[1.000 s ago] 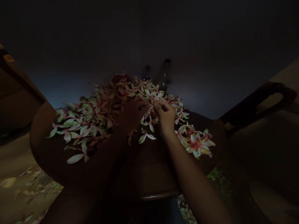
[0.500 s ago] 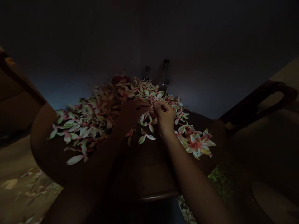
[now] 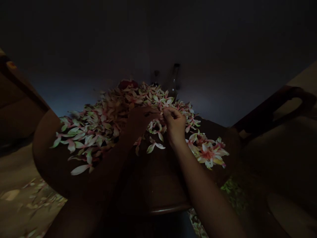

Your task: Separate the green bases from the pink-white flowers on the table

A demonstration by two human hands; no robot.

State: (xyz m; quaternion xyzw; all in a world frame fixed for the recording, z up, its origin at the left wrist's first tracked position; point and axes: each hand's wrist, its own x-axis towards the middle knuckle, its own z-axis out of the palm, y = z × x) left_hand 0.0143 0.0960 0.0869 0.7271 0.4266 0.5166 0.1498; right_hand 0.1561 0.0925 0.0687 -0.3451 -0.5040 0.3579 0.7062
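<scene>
Bench (image 3: 170, 209) far half: blossom heap (image 3: 111, 122), bulk piled, pink-white | sep. clump (image 3: 208, 153) nr R edge, loose blossom (image 3: 155, 145) btwn | L hand (image 3: 141, 120), L fingers (image 3: 151, 114) curled at heap, dim, grip unclear | R hand (image 3: 174, 125), R fingers (image 3: 168, 113) pinched shut at heap's near edge, hold unclear | glass bottle (image 3: 175, 81) behind heap | floor blossoms (image 3: 37, 198) off L edge

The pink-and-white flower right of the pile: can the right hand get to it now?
Probably yes: the right hand is close to the flower, with only a few petals between.
</scene>
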